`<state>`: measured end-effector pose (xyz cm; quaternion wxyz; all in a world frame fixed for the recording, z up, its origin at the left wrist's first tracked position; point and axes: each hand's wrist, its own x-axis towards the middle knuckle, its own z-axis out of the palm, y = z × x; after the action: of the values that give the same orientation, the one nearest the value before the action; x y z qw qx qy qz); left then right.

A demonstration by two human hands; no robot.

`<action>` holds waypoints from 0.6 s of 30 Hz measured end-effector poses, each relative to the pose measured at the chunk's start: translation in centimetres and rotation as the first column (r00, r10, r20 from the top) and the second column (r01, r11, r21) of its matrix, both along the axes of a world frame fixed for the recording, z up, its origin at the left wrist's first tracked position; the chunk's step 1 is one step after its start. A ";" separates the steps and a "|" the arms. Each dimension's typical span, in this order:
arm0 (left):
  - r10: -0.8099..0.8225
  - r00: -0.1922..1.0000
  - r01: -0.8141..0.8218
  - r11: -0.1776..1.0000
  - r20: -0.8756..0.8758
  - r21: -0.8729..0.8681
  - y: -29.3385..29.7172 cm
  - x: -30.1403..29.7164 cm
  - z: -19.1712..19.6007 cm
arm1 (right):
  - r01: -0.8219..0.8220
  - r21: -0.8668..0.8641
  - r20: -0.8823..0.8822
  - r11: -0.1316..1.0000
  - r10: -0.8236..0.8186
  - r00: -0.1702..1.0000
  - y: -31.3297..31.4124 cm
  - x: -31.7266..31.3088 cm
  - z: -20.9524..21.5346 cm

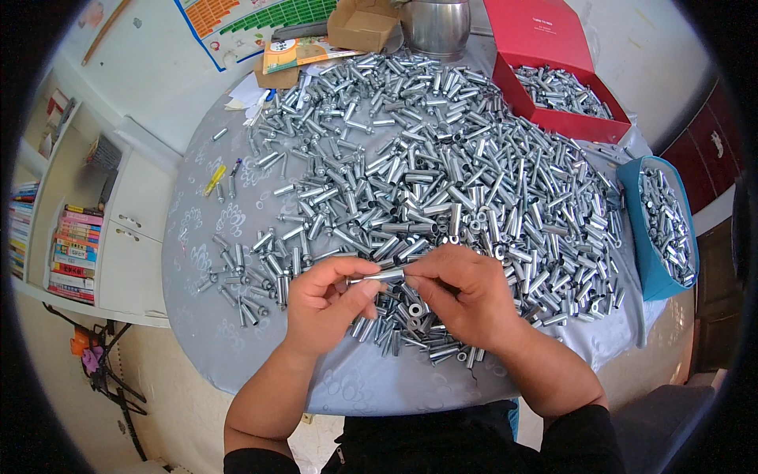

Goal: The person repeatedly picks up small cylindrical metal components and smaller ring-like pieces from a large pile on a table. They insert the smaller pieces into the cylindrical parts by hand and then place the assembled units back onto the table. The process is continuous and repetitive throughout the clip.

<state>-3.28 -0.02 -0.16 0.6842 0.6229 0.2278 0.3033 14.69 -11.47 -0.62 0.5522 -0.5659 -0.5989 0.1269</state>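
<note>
Between my two hands, over the near edge of the pile, a silver expansion bolt (384,276) lies about level. My left hand (322,306) pinches its left end between thumb and fingers. My right hand (467,294) is closed on the right end, its fingertips hiding that tip. Below and around both hands spreads a large heap of loose metal sleeves and bolts (466,205). A few washers (415,310) show just beneath the held piece.
A grey patterned cloth covers the round table (207,316). Filled with metal parts, a red box (545,118) stands at the far right and a blue bin (634,229) at the right edge. A yellow marker (214,180) lies left. Behind are a steel pot (436,30) and a cardboard box (359,28).
</note>
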 end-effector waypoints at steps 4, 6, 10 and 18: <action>-0.027 1.000 0.027 1.000 -0.010 0.002 -0.1 0.0 -0.1 | 0.009 -0.235 -0.171 0.972 -0.050 0.984 -0.5 -0.8 2.1; -0.040 0.999 0.040 0.999 -0.014 -0.012 -0.1 0.0 -0.1 | -0.053 -0.284 -0.227 0.957 -0.013 0.974 -0.5 -0.9 2.8; 0.029 0.999 -0.030 0.999 -0.034 -0.024 0.0 -0.3 0.2 | 0.012 -0.159 -0.177 0.987 -0.041 0.983 -0.4 -0.5 1.0; -0.074 0.997 0.074 0.997 -0.020 0.013 0.0 -0.2 0.1 | 0.034 -0.252 -0.300 0.967 -0.111 0.947 -0.2 -0.7 1.8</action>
<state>-3.48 0.02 -0.07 0.6885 0.6385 0.2092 0.2729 14.02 -11.71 1.19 0.5706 -0.6239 -0.4626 0.2667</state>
